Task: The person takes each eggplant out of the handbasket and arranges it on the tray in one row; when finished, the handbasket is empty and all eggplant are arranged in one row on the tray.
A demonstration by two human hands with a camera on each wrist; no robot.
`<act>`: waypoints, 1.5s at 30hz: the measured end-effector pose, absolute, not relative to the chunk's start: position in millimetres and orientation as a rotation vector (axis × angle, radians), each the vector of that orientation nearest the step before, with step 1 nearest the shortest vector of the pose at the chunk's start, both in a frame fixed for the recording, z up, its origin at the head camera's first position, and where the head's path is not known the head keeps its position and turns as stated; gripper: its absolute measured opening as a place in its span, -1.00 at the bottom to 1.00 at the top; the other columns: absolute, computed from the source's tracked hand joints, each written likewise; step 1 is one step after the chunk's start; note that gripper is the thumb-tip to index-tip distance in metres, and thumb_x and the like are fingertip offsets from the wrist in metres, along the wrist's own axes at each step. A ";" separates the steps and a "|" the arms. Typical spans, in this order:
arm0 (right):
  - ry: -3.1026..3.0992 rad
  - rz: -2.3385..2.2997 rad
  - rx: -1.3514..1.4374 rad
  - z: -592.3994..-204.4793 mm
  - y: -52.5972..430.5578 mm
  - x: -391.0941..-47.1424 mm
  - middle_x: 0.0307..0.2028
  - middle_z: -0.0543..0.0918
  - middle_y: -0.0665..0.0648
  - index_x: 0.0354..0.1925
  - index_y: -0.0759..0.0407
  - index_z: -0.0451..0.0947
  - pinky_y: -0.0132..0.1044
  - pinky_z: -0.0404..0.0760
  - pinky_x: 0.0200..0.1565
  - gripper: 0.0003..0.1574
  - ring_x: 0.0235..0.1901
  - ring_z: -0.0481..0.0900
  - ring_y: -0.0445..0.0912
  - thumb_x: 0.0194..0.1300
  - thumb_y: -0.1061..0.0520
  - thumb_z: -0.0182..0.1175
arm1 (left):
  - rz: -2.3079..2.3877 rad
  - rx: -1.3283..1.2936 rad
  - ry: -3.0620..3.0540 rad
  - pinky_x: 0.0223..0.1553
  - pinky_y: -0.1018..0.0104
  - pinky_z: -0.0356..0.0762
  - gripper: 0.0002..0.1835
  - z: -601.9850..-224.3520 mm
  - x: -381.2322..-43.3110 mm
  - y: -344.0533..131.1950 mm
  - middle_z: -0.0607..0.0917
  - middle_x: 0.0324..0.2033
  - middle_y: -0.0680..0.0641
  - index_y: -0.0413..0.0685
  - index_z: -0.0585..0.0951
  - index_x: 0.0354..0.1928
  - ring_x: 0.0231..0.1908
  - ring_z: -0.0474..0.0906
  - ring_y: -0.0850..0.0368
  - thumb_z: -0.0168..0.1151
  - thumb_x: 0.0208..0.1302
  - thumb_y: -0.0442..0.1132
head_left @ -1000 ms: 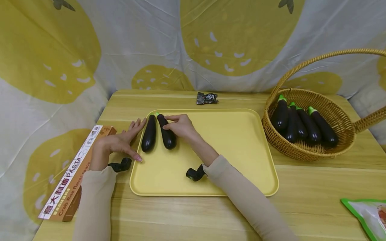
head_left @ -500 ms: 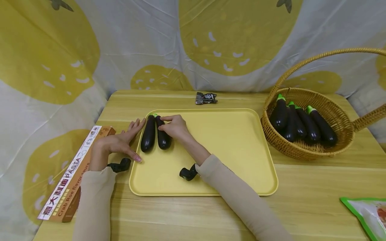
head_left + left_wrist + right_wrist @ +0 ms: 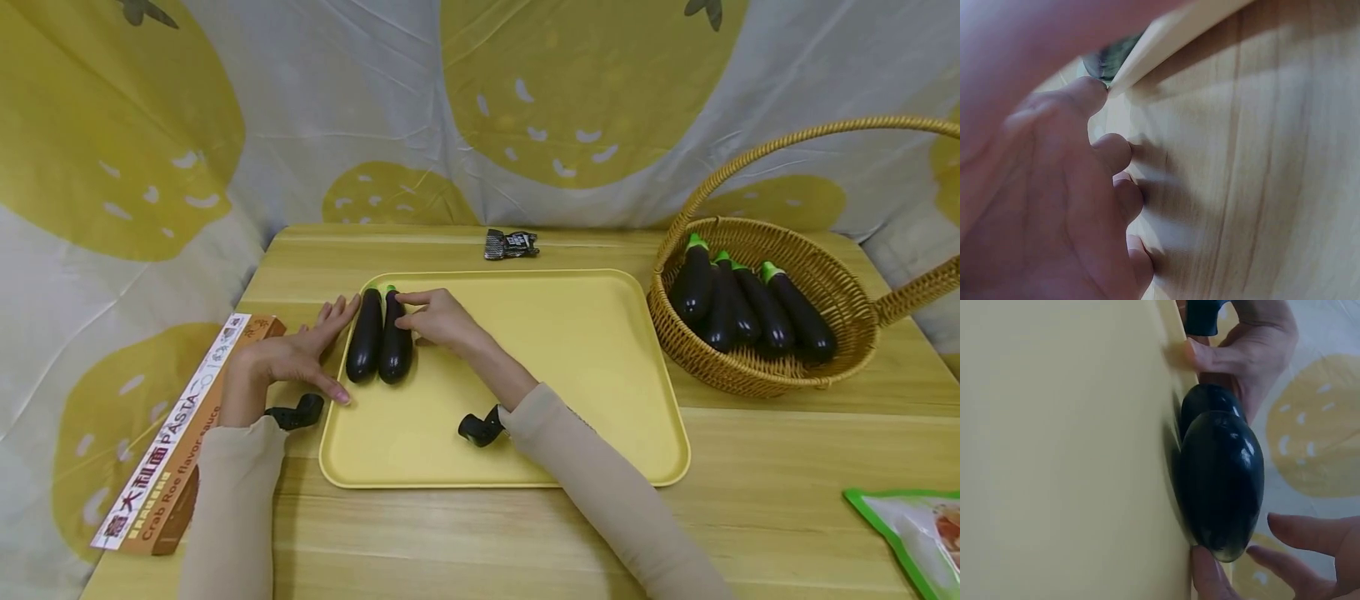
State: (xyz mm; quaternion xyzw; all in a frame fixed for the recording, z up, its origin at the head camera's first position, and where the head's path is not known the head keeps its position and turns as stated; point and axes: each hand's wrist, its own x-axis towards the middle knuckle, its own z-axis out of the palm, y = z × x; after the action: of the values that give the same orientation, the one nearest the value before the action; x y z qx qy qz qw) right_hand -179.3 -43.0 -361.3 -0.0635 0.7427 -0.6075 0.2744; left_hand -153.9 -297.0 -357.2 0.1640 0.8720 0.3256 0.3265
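Two dark purple eggplants lie side by side at the left end of the yellow tray (image 3: 525,450), green stem ends pointing away. The right-hand eggplant (image 3: 395,346) has my right hand (image 3: 446,321) at its neck, the fingertips along its right side. In the right wrist view, this eggplant (image 3: 1222,484) partly hides the left-hand one (image 3: 1210,400); my thumb is raised off it and a fingertip is at its lower edge. The other eggplant (image 3: 365,342) lies nearest my left hand (image 3: 288,362), which rests spread at the tray's left rim, fingers on the table.
A wicker basket (image 3: 720,379) with several eggplants stands right of the tray. A pasta box (image 3: 180,442) lies to the left. Behind the tray is a small black packet (image 3: 512,244); a green-edged bag (image 3: 911,533) lies at the front right.
The right-hand eggplant has swung left, from slanted to parallel and close beside the other one. My right hand moved left with it, then slightly back right. My left hand stayed in place.
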 end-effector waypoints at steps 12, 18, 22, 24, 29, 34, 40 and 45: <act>1.985 -1.597 -0.270 -363.8 -38.7 -179.6 0.39 0.52 0.28 0.47 0.04 0.43 -0.05 0.76 0.07 -0.28 -0.08 0.66 -0.06 0.40 0.24 0.31 | 0.837 0.429 2.296 0.37 -0.64 -0.58 0.66 -356.3 -155.7 -293.7 -0.62 0.57 -0.34 0.07 -0.48 0.65 0.54 -0.78 -0.41 0.74 -0.14 -0.04; 1.955 -1.610 -0.260 -364.1 -39.2 -179.5 0.23 0.63 0.36 0.49 0.07 0.41 -0.04 0.76 0.08 -0.28 -0.12 0.63 -0.08 0.42 0.26 0.29 | 0.834 0.435 2.299 0.38 -0.63 -0.57 0.67 -355.6 -156.9 -292.1 -0.61 0.57 -0.35 0.09 -0.49 0.64 0.54 -0.78 -0.41 0.75 -0.15 -0.04; 1.951 -1.621 -0.233 -364.0 -38.9 -179.9 0.33 0.56 0.31 0.48 0.06 0.42 -0.05 0.77 0.07 -0.29 -0.21 0.61 -0.12 0.42 0.26 0.28 | 0.830 0.431 2.301 0.39 -0.63 -0.57 0.67 -355.7 -157.7 -290.8 -0.61 0.57 -0.34 0.10 -0.48 0.65 0.54 -0.78 -0.40 0.75 -0.15 -0.03; 1.951 -1.628 -0.221 -363.8 -38.6 -180.1 0.39 0.51 0.29 0.48 0.06 0.43 -0.05 0.77 0.06 -0.29 -0.26 0.59 -0.13 0.42 0.27 0.29 | 0.829 0.432 2.302 0.39 -0.63 -0.58 0.67 -356.2 -158.0 -290.3 -0.61 0.58 -0.34 0.09 -0.48 0.65 0.54 -0.78 -0.40 0.75 -0.16 -0.03; 1.950 -1.622 -0.221 -362.3 -36.7 -180.3 0.45 0.46 0.26 0.48 0.05 0.42 -0.03 0.76 0.07 -0.30 -0.27 0.59 -0.12 0.44 0.26 0.27 | 0.831 0.446 2.303 0.38 -0.63 -0.58 0.67 -357.4 -158.4 -290.0 -0.61 0.57 -0.34 0.09 -0.47 0.65 0.54 -0.78 -0.41 0.75 -0.16 -0.03; 1.934 -1.536 -0.278 -356.4 -25.7 -181.9 0.40 0.51 0.27 0.54 -0.03 0.34 0.04 0.69 0.20 -0.27 0.10 0.64 -0.01 0.49 0.20 0.23 | 0.838 0.453 2.297 0.37 -0.64 -0.60 0.65 -357.1 -158.3 -290.2 -0.62 0.57 -0.32 0.10 -0.47 0.65 0.53 -0.80 -0.40 0.74 -0.13 -0.04; 1.934 -1.365 -0.458 -336.2 21.0 -188.8 0.37 0.52 0.26 0.60 -0.05 0.21 0.06 0.57 0.34 -0.21 0.38 0.51 0.11 0.52 0.09 0.20 | 0.846 0.469 2.306 0.37 -0.63 -0.61 0.63 -358.4 -155.4 -294.2 -0.63 0.57 -0.32 0.09 -0.47 0.65 0.52 -0.81 -0.40 0.73 -0.11 -0.05; 2.002 -1.319 -0.555 -308.2 80.1 -187.7 0.38 0.48 0.25 0.60 -0.02 0.20 0.09 0.54 0.36 -0.21 0.38 0.50 0.16 0.53 0.04 0.20 | 0.861 0.473 2.305 0.36 -0.64 -0.63 0.62 -359.6 -152.5 -297.6 -0.64 0.57 -0.29 0.10 -0.47 0.65 0.52 -0.82 -0.39 0.72 -0.09 -0.08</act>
State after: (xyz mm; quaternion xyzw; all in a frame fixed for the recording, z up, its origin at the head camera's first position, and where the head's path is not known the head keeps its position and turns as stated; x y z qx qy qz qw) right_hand -187.7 80.1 -308.2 -0.2125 0.7668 -0.5053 0.3339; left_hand -152.5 -297.6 -359.6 0.1793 0.8739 0.3263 0.3125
